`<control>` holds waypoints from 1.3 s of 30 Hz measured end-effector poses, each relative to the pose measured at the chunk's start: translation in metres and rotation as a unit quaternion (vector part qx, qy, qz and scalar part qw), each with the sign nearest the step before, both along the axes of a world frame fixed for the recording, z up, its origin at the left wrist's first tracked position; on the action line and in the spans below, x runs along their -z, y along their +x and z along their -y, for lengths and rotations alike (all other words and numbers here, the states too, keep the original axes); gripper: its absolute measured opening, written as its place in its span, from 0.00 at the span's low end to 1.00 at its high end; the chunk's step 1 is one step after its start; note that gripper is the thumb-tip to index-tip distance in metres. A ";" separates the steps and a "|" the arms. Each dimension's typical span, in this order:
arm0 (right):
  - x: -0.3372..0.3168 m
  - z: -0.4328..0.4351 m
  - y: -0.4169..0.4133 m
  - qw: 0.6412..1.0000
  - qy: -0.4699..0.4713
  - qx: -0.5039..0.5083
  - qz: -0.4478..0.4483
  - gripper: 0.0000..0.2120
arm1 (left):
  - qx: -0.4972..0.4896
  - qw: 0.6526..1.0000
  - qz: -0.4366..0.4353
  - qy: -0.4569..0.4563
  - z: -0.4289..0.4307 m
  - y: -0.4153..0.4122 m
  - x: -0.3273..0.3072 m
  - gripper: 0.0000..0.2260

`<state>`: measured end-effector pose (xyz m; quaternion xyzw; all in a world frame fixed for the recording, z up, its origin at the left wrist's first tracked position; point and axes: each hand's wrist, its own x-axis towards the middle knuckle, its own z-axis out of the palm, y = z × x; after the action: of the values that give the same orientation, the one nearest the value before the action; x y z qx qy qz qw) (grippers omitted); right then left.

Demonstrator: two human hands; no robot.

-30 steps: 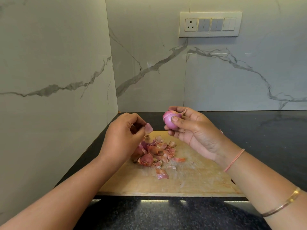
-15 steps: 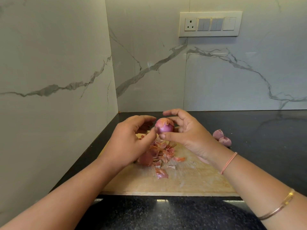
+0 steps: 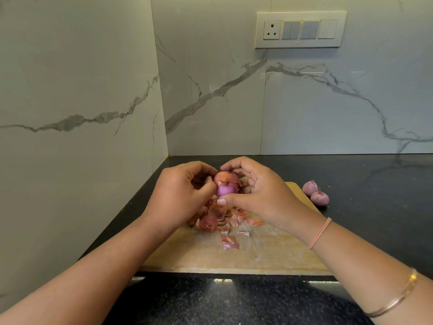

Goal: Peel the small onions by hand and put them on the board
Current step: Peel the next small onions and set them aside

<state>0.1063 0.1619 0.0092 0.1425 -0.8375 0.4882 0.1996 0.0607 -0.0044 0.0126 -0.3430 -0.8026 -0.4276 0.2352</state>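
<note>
Head view. My right hand (image 3: 260, 193) grips the onion (image 3: 226, 185), thumb beneath and fingers curled over the top, above the peel scraps (image 3: 218, 219) on the board (image 3: 257, 254). Left hand (image 3: 178, 195) pinches skin at its left side.

I'd catch the dry cap's edge and strip downward while the right hand holds steady.

Half a second back the left fingers were only closing in; more purple flesh shows now.

Two peeled onions (image 3: 315, 193) lie just off the board.
</note>
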 end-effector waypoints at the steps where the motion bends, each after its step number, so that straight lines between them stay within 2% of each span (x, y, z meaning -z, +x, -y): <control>1: 0.000 0.000 -0.001 1.000 -0.003 0.001 -0.002 0.23 | 0.003 1.000 0.000 0.001 0.000 0.000 0.000 0.08; 7: 0.001 -0.004 -0.005 0.999 -0.019 0.024 -0.020 0.20 | 0.061 0.998 0.022 0.000 -0.001 0.006 -0.001 0.13; 17: 0.000 -0.003 -0.002 1.000 0.002 0.023 -0.016 0.22 | 0.045 0.999 0.026 0.003 0.000 0.006 -0.002 0.11; 24: -0.002 -0.001 0.001 1.000 0.007 0.013 -0.010 0.24 | 0.005 1.000 -0.018 -0.015 -0.001 0.002 0.000 0.09; 28: -0.003 0.001 0.002 1.000 -0.003 0.010 -0.018 0.24 | 0.008 1.000 -0.021 0.014 0.000 0.001 0.000 0.10; 32: -0.002 -0.002 -0.002 0.999 -0.028 0.028 -0.034 0.23 | 0.066 0.996 0.010 0.057 -0.002 0.006 -0.001 0.08; 39: -0.003 -0.003 0.000 0.999 -0.031 0.024 -0.031 0.24 | 0.069 0.996 -0.017 0.051 -0.004 -0.002 0.003 0.02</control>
<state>0.1063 0.1647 0.0125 0.1312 -0.8185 0.5046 0.2414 0.0587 -0.0005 0.0100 -0.3924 -0.7502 -0.4768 0.2361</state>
